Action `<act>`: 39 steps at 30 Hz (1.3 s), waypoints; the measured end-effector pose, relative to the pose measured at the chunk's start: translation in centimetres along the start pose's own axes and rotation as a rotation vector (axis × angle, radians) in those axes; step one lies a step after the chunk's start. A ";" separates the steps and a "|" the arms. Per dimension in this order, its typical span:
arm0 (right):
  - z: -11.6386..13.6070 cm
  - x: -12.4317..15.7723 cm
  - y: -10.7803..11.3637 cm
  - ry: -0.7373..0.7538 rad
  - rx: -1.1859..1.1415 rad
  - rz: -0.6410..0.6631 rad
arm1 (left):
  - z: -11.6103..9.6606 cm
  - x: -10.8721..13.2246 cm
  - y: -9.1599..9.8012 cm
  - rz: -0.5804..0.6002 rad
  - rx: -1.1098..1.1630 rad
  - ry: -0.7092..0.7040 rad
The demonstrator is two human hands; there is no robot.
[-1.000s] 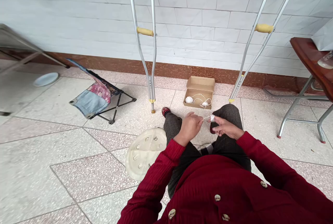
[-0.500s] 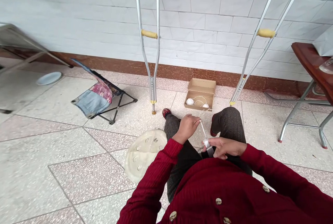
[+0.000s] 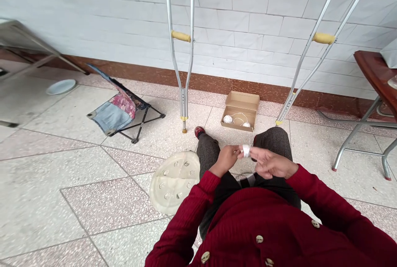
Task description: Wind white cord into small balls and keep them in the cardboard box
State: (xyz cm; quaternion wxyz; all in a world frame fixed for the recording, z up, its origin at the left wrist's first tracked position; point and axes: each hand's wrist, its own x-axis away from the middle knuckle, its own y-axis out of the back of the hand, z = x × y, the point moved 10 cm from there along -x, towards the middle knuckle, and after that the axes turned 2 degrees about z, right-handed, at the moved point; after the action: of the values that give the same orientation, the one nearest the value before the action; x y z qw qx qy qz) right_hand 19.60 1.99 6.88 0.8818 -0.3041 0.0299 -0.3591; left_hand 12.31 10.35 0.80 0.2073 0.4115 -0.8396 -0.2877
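Note:
White yarn (image 3: 246, 150) is wound in a thick band around the outstretched fingertips of my right hand (image 3: 273, 165), whose other fingers are bent. Touching the band from the other side is my left hand (image 3: 227, 160), its thumb and fingertips pinched together at the yarn. A thin strand runs up from the hands toward a shallow cardboard box (image 3: 242, 98) on the floor. Inside that box lie two white yarn balls, a larger one (image 3: 228, 119) on the left and a smaller one (image 3: 246, 125) on the right.
Two metal crutches with yellow grips, one (image 3: 184, 103) left and one (image 3: 287, 107) right, stand by the tiled wall. A folding chair (image 3: 113, 116), blue plate (image 3: 61, 87) and round pale mat (image 3: 173, 182) are to the left. A red-brown table (image 3: 374, 68) stands right.
Both hands have risen slightly and come together. My left hand, which held a strand stretched away from the band, is now right against the wound yarn. The view has shifted slightly.

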 end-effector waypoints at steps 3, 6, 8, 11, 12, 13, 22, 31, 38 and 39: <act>-3.4 0.8 -1.3 -0.134 0.051 0.106 | -0.4 -1.6 2.5 -0.028 -0.121 -0.085; -6.2 0.3 1.4 -0.198 0.107 0.021 | -2.5 -2.3 4.5 -0.074 -0.267 -0.190; -6.7 -0.4 4.9 -0.193 0.150 -0.149 | -4.0 -1.9 4.7 -0.086 -0.322 -0.228; -4.4 -1.1 9.1 -0.103 0.148 -0.383 | -5.0 -0.4 3.1 -0.064 -0.343 -0.194; -3.1 -1.3 9.6 -0.049 0.122 -0.414 | -5.0 0.2 2.2 -0.043 -0.328 -0.171; -1.5 -1.4 9.5 0.011 0.092 -0.419 | -4.8 0.7 1.2 -0.009 -0.295 -0.154; -0.4 0.6 -0.7 -0.086 0.082 0.041 | 0.3 -0.2 0.9 0.028 -0.001 -0.006; -2.5 -1.1 8.8 -0.079 0.302 -0.405 | -4.7 -0.4 3.4 -0.102 -0.260 -0.168; 3.6 -1.5 4.0 0.109 0.089 -0.192 | -2.1 1.0 -0.8 0.062 0.126 -0.044; 3.3 -1.2 2.6 0.081 0.070 -0.120 | -1.5 0.8 -0.7 0.059 0.136 -0.026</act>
State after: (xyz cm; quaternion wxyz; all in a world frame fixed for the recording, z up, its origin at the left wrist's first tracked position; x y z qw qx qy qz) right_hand 21.20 5.92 7.90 0.8669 -0.2594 0.0346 -0.4242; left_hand 13.12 8.94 1.53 0.1761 0.3960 -0.8716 -0.2291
